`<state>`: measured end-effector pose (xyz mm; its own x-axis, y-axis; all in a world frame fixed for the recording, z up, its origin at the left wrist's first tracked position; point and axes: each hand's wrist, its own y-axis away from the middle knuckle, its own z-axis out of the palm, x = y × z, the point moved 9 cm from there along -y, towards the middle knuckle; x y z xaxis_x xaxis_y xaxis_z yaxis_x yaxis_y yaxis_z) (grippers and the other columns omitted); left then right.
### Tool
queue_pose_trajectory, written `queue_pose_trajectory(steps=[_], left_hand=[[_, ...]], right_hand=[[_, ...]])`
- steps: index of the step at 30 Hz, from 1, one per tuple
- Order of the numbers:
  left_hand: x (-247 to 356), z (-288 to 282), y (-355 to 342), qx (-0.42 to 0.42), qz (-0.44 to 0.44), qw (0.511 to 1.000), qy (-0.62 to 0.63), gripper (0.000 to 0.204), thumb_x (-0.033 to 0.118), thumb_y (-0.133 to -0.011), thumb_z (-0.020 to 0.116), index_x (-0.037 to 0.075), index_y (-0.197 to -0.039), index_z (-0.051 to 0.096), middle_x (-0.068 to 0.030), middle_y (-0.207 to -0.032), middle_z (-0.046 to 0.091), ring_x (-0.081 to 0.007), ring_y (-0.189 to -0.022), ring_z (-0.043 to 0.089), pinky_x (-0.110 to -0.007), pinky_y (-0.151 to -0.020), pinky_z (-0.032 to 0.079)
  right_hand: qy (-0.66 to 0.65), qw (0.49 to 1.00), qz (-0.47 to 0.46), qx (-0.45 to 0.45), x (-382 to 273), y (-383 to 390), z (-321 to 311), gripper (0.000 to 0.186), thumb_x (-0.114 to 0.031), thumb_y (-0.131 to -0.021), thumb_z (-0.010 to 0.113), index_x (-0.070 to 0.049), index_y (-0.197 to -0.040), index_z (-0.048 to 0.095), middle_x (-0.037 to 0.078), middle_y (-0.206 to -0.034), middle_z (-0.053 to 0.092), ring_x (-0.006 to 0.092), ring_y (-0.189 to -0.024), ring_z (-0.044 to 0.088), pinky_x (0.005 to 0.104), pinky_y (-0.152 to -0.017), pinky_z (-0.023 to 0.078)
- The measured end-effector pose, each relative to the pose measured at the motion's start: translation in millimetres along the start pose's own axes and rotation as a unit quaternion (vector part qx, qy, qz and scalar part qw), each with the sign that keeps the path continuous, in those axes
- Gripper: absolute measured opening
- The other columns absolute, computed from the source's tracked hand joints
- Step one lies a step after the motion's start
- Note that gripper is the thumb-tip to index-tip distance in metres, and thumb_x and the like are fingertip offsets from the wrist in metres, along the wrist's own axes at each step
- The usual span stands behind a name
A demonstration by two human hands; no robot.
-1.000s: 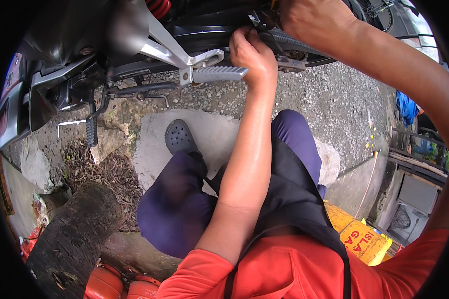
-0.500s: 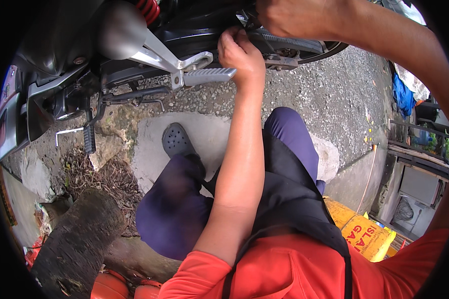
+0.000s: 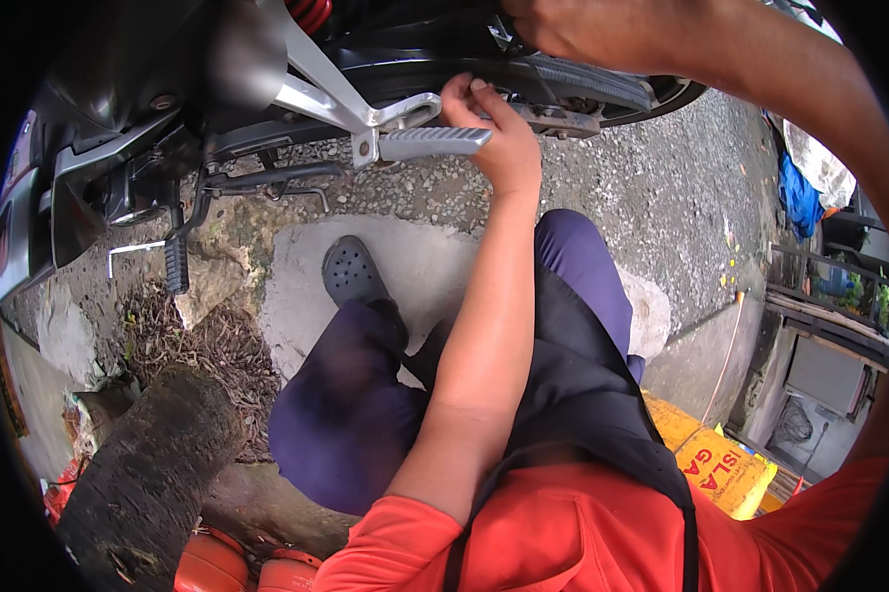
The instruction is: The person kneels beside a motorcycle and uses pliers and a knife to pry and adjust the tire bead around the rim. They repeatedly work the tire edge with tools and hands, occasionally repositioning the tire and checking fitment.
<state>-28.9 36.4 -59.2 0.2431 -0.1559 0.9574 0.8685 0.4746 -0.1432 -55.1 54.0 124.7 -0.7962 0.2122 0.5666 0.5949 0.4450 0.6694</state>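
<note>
A motorcycle stands along the top, its silver footpeg (image 3: 435, 144) on a metal bracket (image 3: 341, 104). My left hand (image 3: 499, 133) is just beyond the footpeg's tip, near the lower edge of the wheel area. Its fingers are curled in with the thumb against them; whatever they pinch is too small to make out. Higher up, my right hand (image 3: 588, 30) reaches in from the right, partly cut by the top edge. Its bent fingers are at the dark bodywork beside a small shiny piece (image 3: 501, 36), and their tips are hidden. Below runs the grey chain cover (image 3: 588, 81).
A kickstand (image 3: 277, 183) and a black pedal (image 3: 176, 266) hang at the left. Gravel (image 3: 662, 168) and a concrete slab (image 3: 415, 261) lie below. A log (image 3: 153, 474), orange rounded containers (image 3: 211, 562), and a yellow container (image 3: 716, 464) are close to my legs.
My left hand has moved down and slightly right, away from my right hand. The right hand has shifted slightly up, and the view has moved a little.
</note>
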Motion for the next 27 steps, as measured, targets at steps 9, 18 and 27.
queue_pose_trajectory(steps=[9,18,27], left_hand=[[-43.7,18.2,17.2,-0.059,-0.23,0.953,0.189,0.073,0.0,-0.086,0.077,-0.004,-0.136,0.024,-0.022,-0.117,0.058,-0.0231,-0.101,0.063,-0.033,-0.091,0.054],[-38.2,33.1,9.3,-0.085,-0.246,0.917,0.302,0.073,-0.007,-0.086,0.074,0.003,-0.135,0.022,-0.017,-0.128,0.052,-0.021,-0.111,0.059,-0.03,-0.094,0.051],[-38.2,34.5,4.4,-0.085,-0.23,0.921,0.302,0.07,-0.01,-0.085,0.074,0.004,-0.131,0.023,-0.0144,-0.13,0.049,-0.0188,-0.108,0.058,-0.029,-0.09,0.051]], right_hand=[[-0.041,0.998,-0.04,-0.017,8.8,-5.7,10.8,0.019,-0.015,-0.083,0.062,0.0,-0.09,0.07,0.015,-0.09,0.074,0.0292,-0.09,0.073,0.037,-0.08,0.058],[-0.093,0.996,0.0,0.012,10.6,-14.0,17.8,0.028,-0.017,-0.081,0.062,0.005,-0.097,0.069,0.021,-0.091,0.073,0.034,-0.091,0.072,0.0403,-0.084,0.056],[-0.4,0.824,0.287,-0.28,35.5,0.2,15.9,0.038,-0.027,-0.078,0.066,0.007,-0.091,0.074,0.023,-0.093,0.073,0.0327,-0.091,0.072,0.0416,-0.082,0.056]])
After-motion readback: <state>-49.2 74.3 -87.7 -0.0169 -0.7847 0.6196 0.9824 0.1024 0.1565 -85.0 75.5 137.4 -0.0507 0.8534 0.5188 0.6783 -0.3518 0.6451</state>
